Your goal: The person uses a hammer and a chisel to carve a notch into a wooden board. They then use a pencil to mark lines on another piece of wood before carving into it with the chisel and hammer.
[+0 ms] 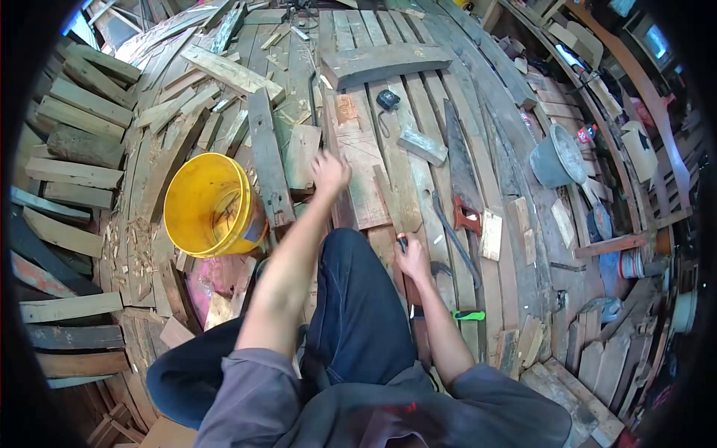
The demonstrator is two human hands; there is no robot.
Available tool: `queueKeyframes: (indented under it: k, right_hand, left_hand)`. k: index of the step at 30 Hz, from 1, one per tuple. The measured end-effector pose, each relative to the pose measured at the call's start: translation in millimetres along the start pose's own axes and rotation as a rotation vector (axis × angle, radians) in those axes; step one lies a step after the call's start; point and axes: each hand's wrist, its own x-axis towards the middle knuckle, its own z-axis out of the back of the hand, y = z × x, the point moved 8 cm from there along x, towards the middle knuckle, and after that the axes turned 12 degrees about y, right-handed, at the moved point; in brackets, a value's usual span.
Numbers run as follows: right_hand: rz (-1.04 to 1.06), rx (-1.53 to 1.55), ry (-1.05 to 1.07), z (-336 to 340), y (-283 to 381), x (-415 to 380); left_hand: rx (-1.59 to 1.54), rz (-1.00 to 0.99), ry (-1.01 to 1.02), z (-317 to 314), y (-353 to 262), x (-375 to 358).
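Note:
My left hand (329, 172) is at the edge of a short wooden board (305, 153), its fingers closed; what they hold, if anything, is too small to make out. To its right lies a flat reddish board (361, 168) with dark lines on it. My right hand (413, 257) is wrapped round a dark handle with an orange part (402, 240), beside my right knee. The rest of that tool is hidden. Right of this hand are a dark curved metal bar (454, 243) and a handsaw (461, 164) with a red handle.
A yellow bucket (208, 203) stands at left, near stacked wood pieces (82, 175). Ahead lie a thick beam (388, 64), a black tape measure (388, 99) and a small block (423, 145). A grey bucket (557, 158) and a green-handled tool (468, 316) are at right.

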Motion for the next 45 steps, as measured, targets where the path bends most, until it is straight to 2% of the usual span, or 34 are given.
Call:
queueKeyframes:
  k: [2, 3, 6, 8, 10, 13, 16, 21, 24, 25, 28, 29, 30, 34, 37, 40, 41, 45]
  right_hand:
    - [-0.03, -0.041, 0.062, -11, -17, -3]
    - [-0.069, -0.059, 0.089, -15, -21, -9]
    - [-0.124, -0.076, 0.148, -25, -30, -20]
    - [-0.221, -0.146, 0.212, -26, -32, -27]
    - [-0.205, -0.172, 0.226, -22, -16, -27]
    - [-0.279, -0.193, 0.232, -24, 1, -24]
    - [-0.255, -0.116, 0.169, -47, -19, -3]
    - [-0.21, -0.101, 0.135, -40, -3, 27]
    - [-0.222, -0.008, 0.066, -32, -13, 28]
    - [-0.259, 0.029, 0.068, -32, -23, 26]
    - [-0.319, 0.014, 0.067, -18, -24, 17]
    - [-0.358, 0.028, 0.085, -15, -23, 16]
    - [-0.397, 0.045, 0.102, -13, -22, 14]
    - [-0.151, -0.135, 0.066, -23, -33, 13]
    - [-0.318, 0.087, 0.286, -42, -43, 11]
    - [-0.294, 0.214, 0.302, -37, 0, 4]
    - [-0.288, 0.145, 0.327, -29, 11, 4]
    - [-0.244, 0.264, 0.383, -23, -1, 5]
  left_hand:
    - [-0.067, 0.155, -0.196, -60, 25, -14]
    - [-0.047, 0.197, -0.133, -83, 30, -17]
    - [-0.011, 0.144, -0.246, -82, 22, -5]
    - [-0.001, 0.247, -0.209, -74, 25, 0]
    - [-0.112, 0.352, -0.297, -100, 43, 10]
    - [-0.221, 0.378, -0.082, -78, 29, -3]
    - [-0.327, 0.4, -0.128, -79, 32, -3]
    - [-0.393, 0.39, -0.046, -74, 33, 1]
    - [-0.171, 0.258, -0.229, -68, 24, 4]
    - [-0.177, 0.213, -0.197, -68, 20, 4]
    - [-0.168, 0.282, 0.007, -70, 8, -13]
    - [-0.157, 0.274, 0.017, -73, 10, -13]
    - [-0.152, 0.268, 0.011, -75, 13, -13]
    - [-0.154, 0.257, 0.001, -69, 15, -17]
    - [-0.223, 0.236, -0.035, -67, 19, -16]
    - [-0.406, 0.171, -0.151, -49, 31, -12]
    - [-0.316, 0.206, -0.183, -43, 32, -16]
    - [-0.034, 0.341, -0.227, -33, 43, -21]
